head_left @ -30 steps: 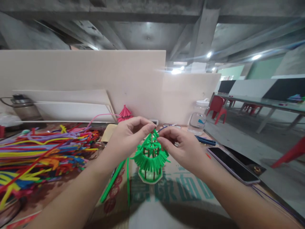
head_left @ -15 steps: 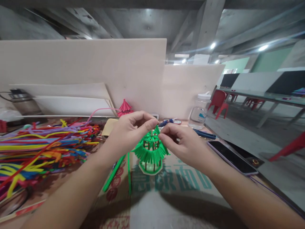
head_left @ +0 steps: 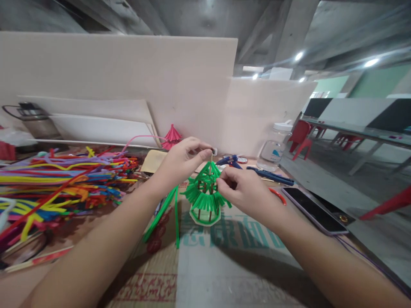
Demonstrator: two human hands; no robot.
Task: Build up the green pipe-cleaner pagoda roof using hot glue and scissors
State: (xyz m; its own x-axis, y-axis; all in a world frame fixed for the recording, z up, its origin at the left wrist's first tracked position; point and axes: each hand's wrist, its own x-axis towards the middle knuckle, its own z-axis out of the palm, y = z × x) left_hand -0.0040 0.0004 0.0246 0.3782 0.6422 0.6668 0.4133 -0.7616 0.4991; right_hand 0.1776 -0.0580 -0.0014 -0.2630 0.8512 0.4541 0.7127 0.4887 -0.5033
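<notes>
A small green pagoda-like model [head_left: 208,199] stands upright on the cardboard, with a fringed roof, brown posts and an octagonal base. At its top, my left hand [head_left: 189,160] is closed in a pinch on the thin stick that rises from the peak. My right hand [head_left: 239,186] has its fingers pinched at the right side of the upper roof, against a green strip there. Loose green pipe cleaners [head_left: 162,214] lie left of the model.
Many coloured pipe cleaners [head_left: 64,182] are heaped at the left. Behind stand a pink model [head_left: 172,136] and a clear bottle [head_left: 272,147]. A blue glue gun [head_left: 229,161], blue-handled pliers [head_left: 272,176], red-orange handle [head_left: 278,196] and phone [head_left: 314,210] lie to the right.
The head view has shifted slightly. My left hand has risen to the stick's tip, uncovering the green peak; my right hand stays pinched beside the roof. The red-orange handle has come into sight.
</notes>
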